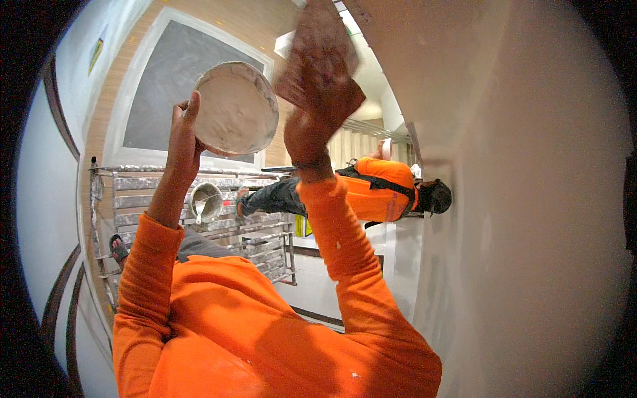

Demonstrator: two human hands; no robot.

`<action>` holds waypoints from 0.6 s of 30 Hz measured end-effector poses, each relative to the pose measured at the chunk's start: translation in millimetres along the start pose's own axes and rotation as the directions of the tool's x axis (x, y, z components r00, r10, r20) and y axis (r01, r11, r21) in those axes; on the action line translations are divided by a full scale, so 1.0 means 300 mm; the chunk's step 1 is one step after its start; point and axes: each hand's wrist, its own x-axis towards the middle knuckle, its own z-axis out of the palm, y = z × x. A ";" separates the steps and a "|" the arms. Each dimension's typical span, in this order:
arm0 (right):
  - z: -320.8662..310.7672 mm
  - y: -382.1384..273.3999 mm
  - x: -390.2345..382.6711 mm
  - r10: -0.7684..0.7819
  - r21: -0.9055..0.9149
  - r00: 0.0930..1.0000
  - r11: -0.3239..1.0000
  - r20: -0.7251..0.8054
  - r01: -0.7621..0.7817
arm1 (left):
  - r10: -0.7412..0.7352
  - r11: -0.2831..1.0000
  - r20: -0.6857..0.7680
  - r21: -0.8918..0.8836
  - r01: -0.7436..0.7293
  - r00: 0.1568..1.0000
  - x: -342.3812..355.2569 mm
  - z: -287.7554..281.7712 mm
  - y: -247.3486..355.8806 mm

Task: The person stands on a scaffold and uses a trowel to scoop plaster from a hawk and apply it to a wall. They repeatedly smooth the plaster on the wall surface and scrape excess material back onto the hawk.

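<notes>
My left hand [186, 136] grips a round, shallow pan [235, 109] with pale plaster-like paste across it, thumb at its rim, held up at the upper middle left. My right hand [308, 132] is raised beside the pan, closed on a flat, reddish-brown tool [318, 56] that is smeared by motion; its exact kind is unclear. Both forearms are in orange sleeves.
A co-worker [371, 192] in orange with a dark cap is on the right of a paint-spattered metal scaffold platform [139, 182], where a bucket [211, 211] with a white-bladed scraper [199, 212] stands. A broad pale plastered surface [517, 199] fills the right.
</notes>
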 end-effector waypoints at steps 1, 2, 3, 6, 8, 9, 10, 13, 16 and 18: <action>-0.018 -0.003 -0.039 0.189 0.115 0.982 0.976 -0.009 -0.187 | 0.004 1.000 0.001 0.007 -0.004 1.000 0.001 -0.002 0.004; -0.058 0.002 -0.012 0.254 0.121 0.962 0.963 -0.104 -0.241 | 0.006 1.000 -0.005 0.014 -0.006 1.000 -0.007 -0.011 0.006; -0.090 0.008 0.012 0.317 0.143 0.928 0.945 -0.195 -0.293 | 0.009 1.000 -0.018 0.022 -0.009 1.000 -0.012 -0.024 0.007; -0.147 0.046 0.059 0.571 0.276 0.757 0.820 -0.318 -0.502 | 0.041 0.999 -0.016 0.025 -0.041 0.999 -0.036 -0.034 0.014; -0.107 0.072 0.108 0.572 0.314 0.760 0.815 -0.308 -0.486 | 0.037 0.999 -0.022 0.019 -0.037 0.999 -0.040 -0.046 0.014; -0.079 0.033 0.127 0.594 0.322 0.749 0.799 -0.294 -0.508 | 0.036 0.999 -0.020 0.016 -0.035 0.999 -0.037 -0.046 0.016; -0.046 -0.015 0.141 0.506 0.255 0.804 0.860 -0.312 -0.442 | 0.035 0.999 -0.019 0.019 -0.035 0.999 -0.035 -0.044 0.017; 0.020 -0.150 0.198 0.006 0.092 0.953 0.995 -0.303 0.023 | 0.027 0.999 -0.008 0.030 -0.026 1.000 -0.036 -0.027 0.019; -0.007 -0.281 0.158 -0.031 0.209 0.992 0.976 -0.119 0.056 | 0.020 1.000 -0.022 0.024 -0.020 1.000 -0.052 -0.057 0.026; -0.057 -0.269 0.148 -0.094 0.164 0.995 0.982 -0.023 0.097 | 0.037 0.999 -0.040 0.013 -0.037 0.999 -0.054 -0.079 0.027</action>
